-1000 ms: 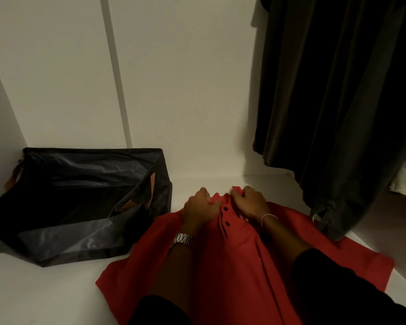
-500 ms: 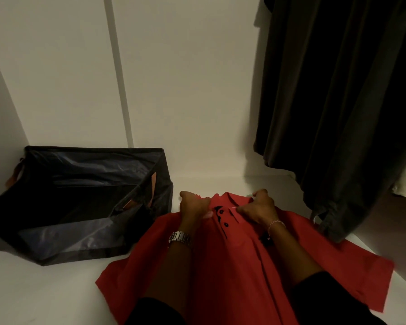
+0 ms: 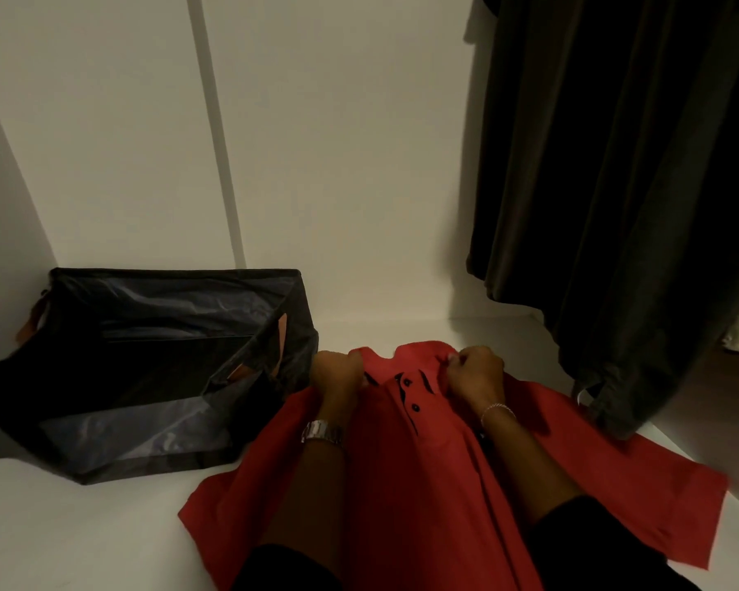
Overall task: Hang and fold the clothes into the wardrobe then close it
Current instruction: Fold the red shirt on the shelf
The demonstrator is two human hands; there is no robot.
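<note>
A red polo shirt (image 3: 423, 484) with dark buttons lies face up on the white wardrobe shelf (image 3: 82, 526), collar toward the back wall. My left hand (image 3: 338, 373) grips the collar's left side at the shoulder. My right hand (image 3: 474, 373) pinches the collar's right side. The two hands are apart, with the button placket showing between them. My forearms cover part of the shirt's body.
A dark grey fabric storage bin (image 3: 146, 368) with tan tabs stands open on the shelf to the left, touching the shirt's sleeve. Dark garments (image 3: 623, 185) hang at the right, their hems reaching the shelf near the shirt. White panels form the back wall.
My hands, close together at the collar's middle a second ago, have spread apart to its two sides. The collar now lies flatter and wider.
</note>
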